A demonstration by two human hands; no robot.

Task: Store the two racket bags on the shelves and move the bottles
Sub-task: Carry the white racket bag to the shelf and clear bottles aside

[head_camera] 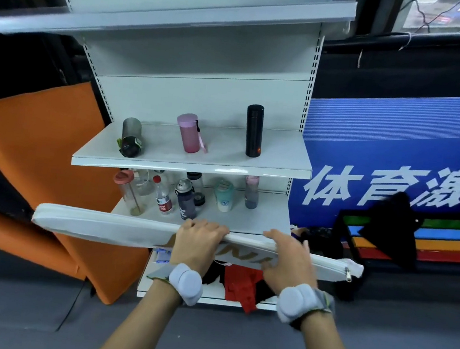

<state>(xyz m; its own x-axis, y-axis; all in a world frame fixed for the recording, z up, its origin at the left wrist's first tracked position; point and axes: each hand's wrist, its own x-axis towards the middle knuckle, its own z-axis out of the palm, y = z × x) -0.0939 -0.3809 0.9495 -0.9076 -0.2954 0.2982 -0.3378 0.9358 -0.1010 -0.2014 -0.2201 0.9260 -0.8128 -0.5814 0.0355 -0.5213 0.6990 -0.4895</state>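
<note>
A long white racket bag (106, 226) with gold lettering is held level in front of the white shelf unit (192, 166). My left hand (199, 238) and my right hand (285, 256) both grip its top edge near the middle. Its zipper end (350, 271) points right. On the middle shelf stand a grey bottle (132, 137), a pink bottle (189, 133) and a tall black flask (254, 131). The shelf below (263, 222) holds several bottles, just behind the bag. Only one racket bag is in view.
Red and black clothing (241, 287) lies on the bottom shelf. Orange mats (38, 145) lean at the left. A blue banner (397, 171) and a striped bench (446, 244) with a black cloth (392, 232) are at the right. The upper shelf (169, 19) juts out overhead.
</note>
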